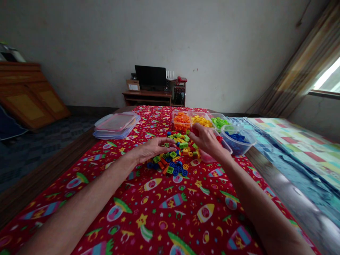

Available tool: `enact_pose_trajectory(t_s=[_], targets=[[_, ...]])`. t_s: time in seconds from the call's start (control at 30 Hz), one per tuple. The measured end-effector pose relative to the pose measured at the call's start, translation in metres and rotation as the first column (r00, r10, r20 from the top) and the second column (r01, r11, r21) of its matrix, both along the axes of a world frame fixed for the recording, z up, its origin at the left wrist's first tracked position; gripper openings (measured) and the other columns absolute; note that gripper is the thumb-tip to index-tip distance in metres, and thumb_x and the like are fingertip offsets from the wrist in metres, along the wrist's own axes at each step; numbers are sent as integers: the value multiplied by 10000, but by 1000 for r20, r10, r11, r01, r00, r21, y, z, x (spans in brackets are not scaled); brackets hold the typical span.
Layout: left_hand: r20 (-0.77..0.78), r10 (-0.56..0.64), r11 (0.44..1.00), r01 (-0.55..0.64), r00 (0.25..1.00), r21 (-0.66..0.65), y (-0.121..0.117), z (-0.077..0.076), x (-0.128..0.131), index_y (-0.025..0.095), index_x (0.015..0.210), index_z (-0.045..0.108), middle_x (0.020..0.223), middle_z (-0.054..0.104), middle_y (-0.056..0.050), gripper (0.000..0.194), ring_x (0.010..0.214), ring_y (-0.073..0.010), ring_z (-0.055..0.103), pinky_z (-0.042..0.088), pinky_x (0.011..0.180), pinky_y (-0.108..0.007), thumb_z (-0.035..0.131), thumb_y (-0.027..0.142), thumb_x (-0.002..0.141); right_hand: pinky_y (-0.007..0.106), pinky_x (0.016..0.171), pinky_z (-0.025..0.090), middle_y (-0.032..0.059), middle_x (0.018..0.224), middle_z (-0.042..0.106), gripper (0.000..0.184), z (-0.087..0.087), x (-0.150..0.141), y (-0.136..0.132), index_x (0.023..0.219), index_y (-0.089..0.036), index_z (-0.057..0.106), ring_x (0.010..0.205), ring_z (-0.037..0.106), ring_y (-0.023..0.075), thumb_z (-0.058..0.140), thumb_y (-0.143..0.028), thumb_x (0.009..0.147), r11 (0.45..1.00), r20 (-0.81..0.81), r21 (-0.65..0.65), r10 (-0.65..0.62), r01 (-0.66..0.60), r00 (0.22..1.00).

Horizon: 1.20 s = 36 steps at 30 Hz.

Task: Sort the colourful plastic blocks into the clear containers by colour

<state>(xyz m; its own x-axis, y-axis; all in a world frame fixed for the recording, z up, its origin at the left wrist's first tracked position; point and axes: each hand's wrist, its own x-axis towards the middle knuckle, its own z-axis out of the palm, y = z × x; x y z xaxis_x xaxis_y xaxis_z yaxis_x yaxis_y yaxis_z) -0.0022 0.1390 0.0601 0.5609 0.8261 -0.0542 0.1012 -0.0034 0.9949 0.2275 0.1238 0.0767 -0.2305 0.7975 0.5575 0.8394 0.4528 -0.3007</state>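
Note:
My left hand [155,148] is over the left side of a loose pile of toy building bricks [183,145], with a green building brick [166,145] between its thumb and fingers. The pile mixes green, yellow, orange, red and blue pieces, with several round blue ones at the near end. My right hand [205,137] hangs over the pile's right side, fingers curled down in front of the clear tubs. What its fingertips hold, if anything, is hidden. Just beyond are tubs of orange bricks [182,118], yellow bricks [202,121] and light green bricks [219,122].
A round clear tub [248,144] of blue bricks stands at the table's right edge. Partly behind my right hand is a tub with red bricks [219,139]. Stacked plastic lids [117,126] lie at the left on the red patterned tablecloth [148,209]. A bed [300,148] adjoins the right.

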Motion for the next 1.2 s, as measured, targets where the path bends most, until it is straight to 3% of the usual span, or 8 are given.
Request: enact_pose_trajectory(t_s=[0.13, 0.23, 0.37, 0.47, 0.53, 0.83, 1.1, 1.2], targets=[[56, -19, 997, 23, 998, -73, 1, -4, 1, 143, 989, 659, 1056, 711, -107, 336, 1033, -229, 661, 475, 972, -360, 784, 279, 708, 278, 648, 364, 82, 799, 644, 245, 8, 41, 6, 931, -159, 627, 713, 545, 176, 490, -358, 891, 985, 137, -37, -160, 167, 978], [141, -27, 988, 48, 990, -150, 1, -8, 4, 127, 991, 628, 1040, 715, -127, 286, 952, -207, 690, 505, 938, -349, 721, 307, 789, 290, 676, 386, 96, 840, 667, 253, 14, 50, 6, 943, -159, 650, 756, 579, 191, 500, -356, 892, 975, 109, -10, -218, 220, 970], [230, 12, 980, 35, 973, -198, -2, -12, 13, 140, 951, 589, 997, 715, -117, 217, 905, -199, 698, 519, 903, -362, 616, 341, 875, 258, 662, 390, 59, 798, 679, 252, 18, 19, -6, 889, -152, 667, 693, 586, 139, 467, -301, 923, 1000, -12, -23, -9, 9, 1000], [296, 58, 975, 9, 953, -221, -4, -15, 21, 162, 914, 582, 917, 717, -71, 192, 851, -180, 693, 527, 870, -361, 563, 352, 898, 247, 665, 396, 66, 855, 681, 203, 9, -17, -19, 964, -138, 653, 720, 584, 131, 512, -273, 910, 967, -16, -91, 239, -239, 971], [292, 97, 973, -29, 952, -228, -5, -17, 25, 171, 914, 595, 857, 710, -49, 214, 776, -159, 677, 540, 817, -342, 521, 371, 910, 259, 688, 402, 103, 933, 664, 212, -1, -33, -25, 1041, -119, 620, 783, 578, 150, 542, -243, 889, 947, 24, -78, 313, -310, 950], [281, 85, 934, 22, 956, -358, -16, -19, 40, 181, 948, 632, 769, 703, -42, 296, 773, -170, 668, 547, 794, -343, 373, 323, 962, 284, 701, 403, 115, 937, 623, 232, -28, -36, -19, 1085, -136, 551, 819, 541, 182, 486, -256, 898, 968, 130, -30, 250, -248, 960], [281, 251, 936, -159, 926, -313, -10, -24, 37, 173, 860, 645, 867, 693, -31, 154, 782, -126, 639, 535, 735, -247, 514, 243, 902, 258, 712, 379, 68, 828, 647, 207, -16, -37, -20, 921, -151, 607, 748, 550, 141, 412, -220, 929, 971, 134, -48, 238, -233, 962], [244, 221, 961, -168, 944, -220, -6, -25, 32, 154, 856, 663, 860, 686, -44, 150, 746, -116, 632, 528, 716, -235, 575, 275, 870, 256, 674, 364, 58, 779, 644, 218, -2, -24, -17, 930, -141, 621, 689, 536, 132, 419, -225, 928, 985, 108, -46, 169, -165, 980]])
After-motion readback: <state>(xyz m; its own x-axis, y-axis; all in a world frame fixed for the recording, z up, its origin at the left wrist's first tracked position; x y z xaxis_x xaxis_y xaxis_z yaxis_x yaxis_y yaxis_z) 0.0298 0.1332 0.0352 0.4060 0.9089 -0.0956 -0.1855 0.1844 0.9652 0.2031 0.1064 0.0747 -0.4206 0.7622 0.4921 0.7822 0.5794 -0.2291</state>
